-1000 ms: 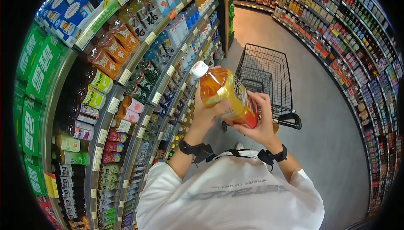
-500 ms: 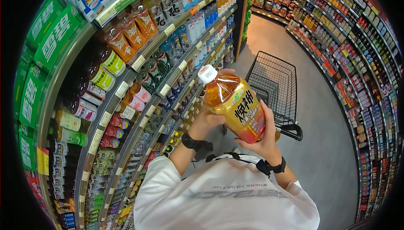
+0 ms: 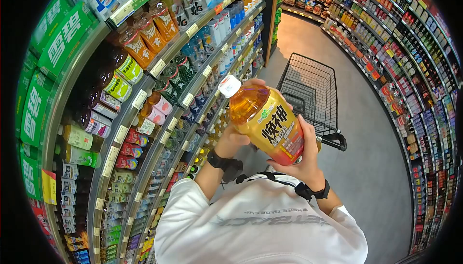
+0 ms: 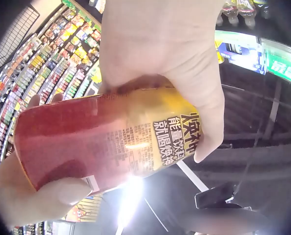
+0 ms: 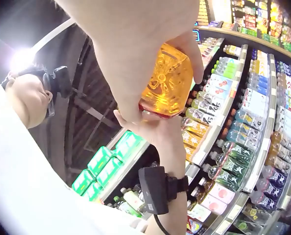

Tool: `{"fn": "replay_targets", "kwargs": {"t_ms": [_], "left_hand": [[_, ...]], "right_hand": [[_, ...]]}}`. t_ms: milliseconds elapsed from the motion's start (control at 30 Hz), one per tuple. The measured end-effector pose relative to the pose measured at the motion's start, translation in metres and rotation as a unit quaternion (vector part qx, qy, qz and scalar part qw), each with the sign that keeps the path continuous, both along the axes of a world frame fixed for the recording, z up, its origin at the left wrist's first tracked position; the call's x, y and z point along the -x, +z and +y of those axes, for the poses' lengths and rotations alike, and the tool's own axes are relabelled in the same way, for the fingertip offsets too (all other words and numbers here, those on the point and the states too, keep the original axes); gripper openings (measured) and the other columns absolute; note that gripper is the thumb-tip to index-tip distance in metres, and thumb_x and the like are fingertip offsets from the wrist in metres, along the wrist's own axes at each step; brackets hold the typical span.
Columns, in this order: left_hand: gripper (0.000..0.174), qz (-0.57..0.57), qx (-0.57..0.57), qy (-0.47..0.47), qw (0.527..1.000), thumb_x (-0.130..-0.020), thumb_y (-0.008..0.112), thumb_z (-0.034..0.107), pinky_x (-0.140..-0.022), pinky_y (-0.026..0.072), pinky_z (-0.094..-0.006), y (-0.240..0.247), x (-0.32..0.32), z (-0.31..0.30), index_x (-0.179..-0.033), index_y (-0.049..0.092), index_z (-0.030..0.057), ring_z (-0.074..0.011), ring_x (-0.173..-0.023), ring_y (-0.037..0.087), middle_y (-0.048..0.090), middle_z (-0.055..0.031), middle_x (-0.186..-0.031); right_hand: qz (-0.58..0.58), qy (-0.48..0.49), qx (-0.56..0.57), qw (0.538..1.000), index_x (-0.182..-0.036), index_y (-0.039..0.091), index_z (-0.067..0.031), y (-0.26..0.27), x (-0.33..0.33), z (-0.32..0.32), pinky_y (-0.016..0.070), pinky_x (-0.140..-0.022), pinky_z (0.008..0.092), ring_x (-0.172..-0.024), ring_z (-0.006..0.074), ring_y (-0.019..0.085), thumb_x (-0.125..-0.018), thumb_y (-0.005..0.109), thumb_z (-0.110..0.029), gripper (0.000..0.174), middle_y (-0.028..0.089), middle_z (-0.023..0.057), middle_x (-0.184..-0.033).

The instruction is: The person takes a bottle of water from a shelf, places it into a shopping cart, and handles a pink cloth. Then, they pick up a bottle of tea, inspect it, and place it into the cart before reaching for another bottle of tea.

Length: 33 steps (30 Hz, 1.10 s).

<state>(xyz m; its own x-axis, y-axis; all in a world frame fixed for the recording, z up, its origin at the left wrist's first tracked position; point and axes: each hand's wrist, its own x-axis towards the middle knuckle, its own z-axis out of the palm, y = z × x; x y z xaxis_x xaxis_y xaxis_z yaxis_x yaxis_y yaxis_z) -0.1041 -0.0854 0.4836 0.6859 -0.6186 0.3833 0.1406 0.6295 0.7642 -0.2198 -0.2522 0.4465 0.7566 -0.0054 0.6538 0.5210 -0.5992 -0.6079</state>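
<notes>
A large drink bottle point(image 3: 272, 124) with a white cap point(image 3: 229, 86), amber contents and a yellow-to-red label is held tilted in front of the chest, cap toward the shelves. The left hand point(image 3: 235, 138) grips it near the shoulder, thumb on the near side and fingertips showing beyond the far side. Around the lower end, the right hand point(image 3: 308, 163) holds the red part of the label. In the left wrist view, the left hand point(image 4: 160, 49) spans the bottle's yellow part. The amber ribbed base point(image 5: 167, 83) shows beneath the right hand point(image 5: 131, 58) in the right wrist view.
A black wire shopping cart point(image 3: 308, 90) stands ahead on the grey floor point(image 3: 371, 182). Drink shelves point(image 3: 159, 71) run close along the left, with green cartons point(image 3: 62, 42) at their near end. Packed shelves point(image 3: 390, 71) curve along the right.
The bottle has rolled in the hands so its large printed label faces up toward the head camera. Over the last half second both hands have stayed nearly still on it.
</notes>
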Motion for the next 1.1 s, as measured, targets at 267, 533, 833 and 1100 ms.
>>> {"fn": "replay_targets", "kwargs": {"t_ms": [267, 533, 833, 1100], "left_hand": [[0.096, 0.01, 0.026, -0.012, 1.0, -0.065, 0.089, 0.024, -0.102, 0.0481, -0.0395, -0.026, 0.007, 0.028, -0.143, 0.036, 0.0048, -0.0273, -0.124, 0.056, 0.051, -0.0143, -0.136], [0.09, 0.006, -0.1, 0.09, 0.991, -0.064, 0.092, 0.019, -0.101, 0.0477, -0.0369, -0.028, 0.009, 0.058, -0.137, 0.041, 0.0033, -0.024, -0.121, 0.057, 0.052, -0.0139, -0.135], [0.081, -0.131, -0.345, 0.378, 0.849, -0.064, 0.093, 0.017, -0.1, 0.0477, -0.0382, -0.15, -0.007, 0.072, -0.129, 0.047, 0.0029, -0.0226, -0.114, 0.059, 0.057, -0.0131, -0.124], [0.125, -0.174, -0.47, 0.345, 0.793, -0.061, 0.093, 0.037, -0.1, 0.0469, -0.0491, -0.159, 0.015, 0.071, -0.155, 0.02, 0.0009, -0.0413, -0.12, 0.056, 0.055, -0.0225, -0.13]], "right_hand": [[0.004, -0.021, 0.022, 1.0, -0.149, 0.032, 0.0034, 0.003, 0.015, 0.023, 0.0467, -0.101, 0.0433, -0.119, 0.0355, 0.054, -0.059, 0.097, -0.026, 0.115, 0.05, 0.0223, -0.132], [0.196, 0.078, -0.004, 0.978, -0.153, 0.029, 0.0019, -0.017, 0.009, 0.033, 0.0372, -0.112, 0.0408, -0.135, 0.0355, 0.046, -0.079, 0.082, -0.035, 0.099, 0.044, 0.0207, -0.147], [0.247, 0.042, -0.117, 0.961, -0.129, 0.054, 0.0034, -0.038, -0.022, 0.044, 0.0536, -0.081, 0.0287, -0.091, 0.0147, 0.066, -0.098, 0.063, -0.014, 0.036, 0.068, 0.01, -0.103], [0.315, 0.079, -0.026, 0.945, -0.103, 0.062, 0.0032, -0.081, -0.095, 0.057, 0.0478, -0.056, 0.0317, -0.058, 0.016, 0.061, -0.092, 0.072, -0.035, 0.041, 0.06, 0.0109, -0.063]]}}
